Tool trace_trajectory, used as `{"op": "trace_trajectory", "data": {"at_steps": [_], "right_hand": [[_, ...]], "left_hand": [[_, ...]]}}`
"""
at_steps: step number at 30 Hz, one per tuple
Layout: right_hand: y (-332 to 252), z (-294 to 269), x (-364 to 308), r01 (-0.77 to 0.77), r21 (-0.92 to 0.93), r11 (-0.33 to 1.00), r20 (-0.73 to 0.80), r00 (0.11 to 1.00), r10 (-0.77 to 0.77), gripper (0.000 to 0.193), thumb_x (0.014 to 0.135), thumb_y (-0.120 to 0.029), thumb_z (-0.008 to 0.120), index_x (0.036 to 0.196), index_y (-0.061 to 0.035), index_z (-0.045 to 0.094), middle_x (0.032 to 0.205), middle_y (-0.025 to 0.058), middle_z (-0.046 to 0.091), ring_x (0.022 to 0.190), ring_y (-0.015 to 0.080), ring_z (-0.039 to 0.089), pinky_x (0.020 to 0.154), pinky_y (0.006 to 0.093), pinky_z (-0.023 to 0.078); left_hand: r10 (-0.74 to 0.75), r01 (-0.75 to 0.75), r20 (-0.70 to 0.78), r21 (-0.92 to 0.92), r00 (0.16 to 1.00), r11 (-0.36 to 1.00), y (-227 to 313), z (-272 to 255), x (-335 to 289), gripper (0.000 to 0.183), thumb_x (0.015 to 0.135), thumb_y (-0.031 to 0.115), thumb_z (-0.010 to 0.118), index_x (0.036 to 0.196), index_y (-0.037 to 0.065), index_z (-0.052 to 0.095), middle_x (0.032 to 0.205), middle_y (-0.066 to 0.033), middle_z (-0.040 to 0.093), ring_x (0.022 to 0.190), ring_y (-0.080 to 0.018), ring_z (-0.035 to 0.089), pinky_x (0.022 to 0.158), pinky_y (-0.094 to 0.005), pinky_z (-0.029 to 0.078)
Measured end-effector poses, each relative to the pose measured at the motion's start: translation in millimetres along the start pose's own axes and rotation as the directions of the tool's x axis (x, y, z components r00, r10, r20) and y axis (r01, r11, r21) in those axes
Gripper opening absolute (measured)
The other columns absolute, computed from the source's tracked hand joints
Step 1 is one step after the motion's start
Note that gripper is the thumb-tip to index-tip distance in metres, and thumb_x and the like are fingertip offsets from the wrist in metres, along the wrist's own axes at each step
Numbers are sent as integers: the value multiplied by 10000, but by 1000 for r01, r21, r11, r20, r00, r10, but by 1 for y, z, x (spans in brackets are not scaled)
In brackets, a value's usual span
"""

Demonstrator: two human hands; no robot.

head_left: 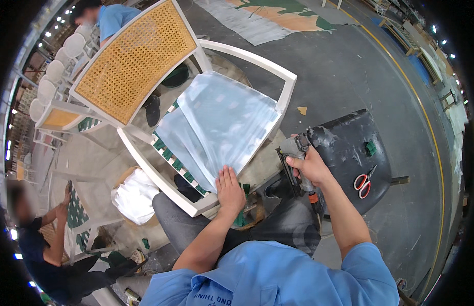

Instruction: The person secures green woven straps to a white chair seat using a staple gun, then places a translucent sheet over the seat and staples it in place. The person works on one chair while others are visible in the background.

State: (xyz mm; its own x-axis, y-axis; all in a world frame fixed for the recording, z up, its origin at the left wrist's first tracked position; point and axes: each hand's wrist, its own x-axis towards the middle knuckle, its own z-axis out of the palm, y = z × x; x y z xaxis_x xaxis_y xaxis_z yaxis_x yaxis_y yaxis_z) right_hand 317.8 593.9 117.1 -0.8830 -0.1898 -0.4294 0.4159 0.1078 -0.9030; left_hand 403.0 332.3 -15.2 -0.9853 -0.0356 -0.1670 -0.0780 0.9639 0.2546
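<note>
A white armchair (288,92) with a woven cane back (140,53) stands before me, tilted in view. Across its seat lies a pale bluish, thin sheet (216,120), creased toward the near edge. Green and white webbing (170,160) shows along the seat's left side, where the sheet does not reach. My left hand (230,189) rests flat on the sheet's near corner, fingers stretched out. In my right hand (311,168) is a grey pneumatic staple gun (296,148), gripped by its handle and held off the chair, to the right of the seat.
A black padded stool (349,137) at the right carries red-handled scissors (363,182) and a green scrap (370,148). White material (137,196) fills a round container at left. One co-worker (38,229) handles another webbed chair at lower left; another person (112,20) is behind the chair back.
</note>
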Motion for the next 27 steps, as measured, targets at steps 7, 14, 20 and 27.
{"op": "trace_trajectory", "data": {"at_steps": [7,14,20,27], "right_hand": [[-2,26,8,27,-15,1000,86,996,-26,497,951,-79,770,1371,-82,504,951,30,666,587,109,572,507,283,458],[-6,51,23,17,-77,997,167,986,-4,520,943,-69,768,1380,-73,485,918,39,654,574,109,570,485,276,446],[-2,67,46,-31,-191,981,181,981,66,567,936,-86,782,1414,-68,477,901,31,660,542,112,568,470,275,440],[1,100,67,-118,-332,936,157,971,178,628,932,-93,785,1476,-98,470,920,28,687,556,112,582,478,290,455]], "left_hand": [[-34,29,48,95,998,995,-7,-10,-11,979,880,304,775,1653,3,254,1746,-198,192,1597,-438,214,1275,-624,186],[180,-178,-31,74,983,981,-9,-20,16,946,905,305,763,1681,111,257,1757,-89,214,1595,-425,228,1262,-646,217],[170,-168,-14,68,985,983,-18,-6,15,961,912,291,742,1701,156,211,1772,-21,187,1611,-365,215,1276,-634,189],[154,-152,-83,36,985,988,-28,3,13,843,937,183,623,1696,176,256,1770,-1,211,1605,-335,248,1279,-621,182]]}}
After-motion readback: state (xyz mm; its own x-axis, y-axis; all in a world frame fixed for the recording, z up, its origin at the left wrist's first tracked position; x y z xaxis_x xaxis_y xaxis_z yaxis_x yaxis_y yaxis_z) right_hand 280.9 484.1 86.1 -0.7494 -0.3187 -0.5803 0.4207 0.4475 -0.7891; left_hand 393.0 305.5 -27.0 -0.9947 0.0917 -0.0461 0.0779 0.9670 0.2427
